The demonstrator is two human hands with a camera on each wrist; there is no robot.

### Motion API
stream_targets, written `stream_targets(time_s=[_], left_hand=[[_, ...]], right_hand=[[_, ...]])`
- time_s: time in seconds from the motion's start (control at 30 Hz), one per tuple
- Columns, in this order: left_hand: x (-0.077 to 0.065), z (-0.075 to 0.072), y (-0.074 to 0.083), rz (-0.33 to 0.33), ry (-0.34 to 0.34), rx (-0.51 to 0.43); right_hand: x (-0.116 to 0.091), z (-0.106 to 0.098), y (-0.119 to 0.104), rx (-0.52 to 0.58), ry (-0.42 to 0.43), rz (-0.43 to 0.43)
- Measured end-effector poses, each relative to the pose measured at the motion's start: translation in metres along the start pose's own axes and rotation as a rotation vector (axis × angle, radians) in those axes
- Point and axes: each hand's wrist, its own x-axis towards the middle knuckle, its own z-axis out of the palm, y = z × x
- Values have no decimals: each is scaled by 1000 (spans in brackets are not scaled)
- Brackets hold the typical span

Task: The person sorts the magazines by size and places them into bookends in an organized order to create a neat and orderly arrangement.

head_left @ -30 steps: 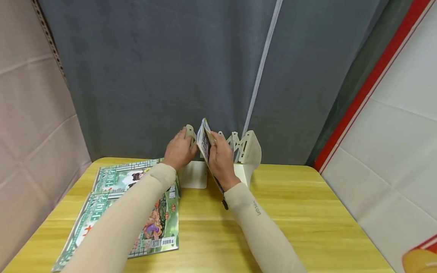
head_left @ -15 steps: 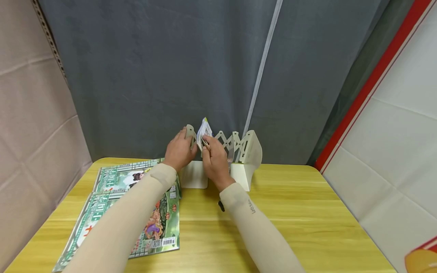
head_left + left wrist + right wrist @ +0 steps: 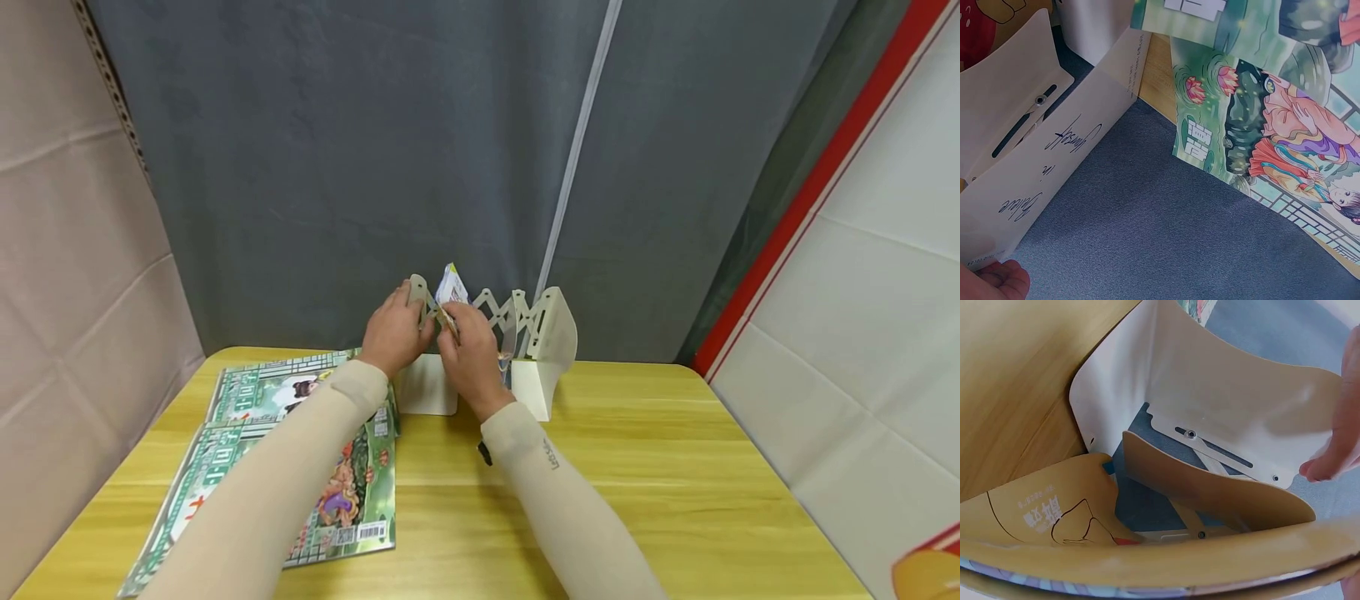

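At the table's back stands a white expandable bookend (image 3: 555, 329) with upright panels and crisscross links. My left hand (image 3: 393, 333) grips its left end panel. In the left wrist view, curled fingers (image 3: 1004, 281) hold the edge of that panel, which bears handwritten-style lettering. Between the panels, my right hand (image 3: 472, 354) pinches a thin book (image 3: 452, 287) by its near edge. The right wrist view has the book's tan cover (image 3: 1147, 550) bowed across the bottom, and my left thumb (image 3: 1329, 462) on the end panel's inner side. The book's lower part is hidden behind my right hand.
Green illustrated magazines (image 3: 360, 500) lie overlapping on the wooden table (image 3: 637, 483), left of the bookend and partly under my left forearm. A dark grey curtain (image 3: 375, 167) hangs right behind the bookend. Pale cloth (image 3: 862, 333) with red trim closes off the right side.
My right hand has shifted left and now pinches the book's near edge. The book has turned and sits slightly lower between the panels. My left hand has stayed on the end panel.
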Motion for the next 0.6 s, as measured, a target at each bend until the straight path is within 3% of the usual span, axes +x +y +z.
stream_targets(time_s=[0.47, 0.6], left_hand=[[-2, -4, 4, -39, -56, 3], [-1, -3, 6, -51, -68, 0]], right_hand=[[13, -6, -8, 3, 276, 75], [12, -6, -8, 6, 320, 79]])
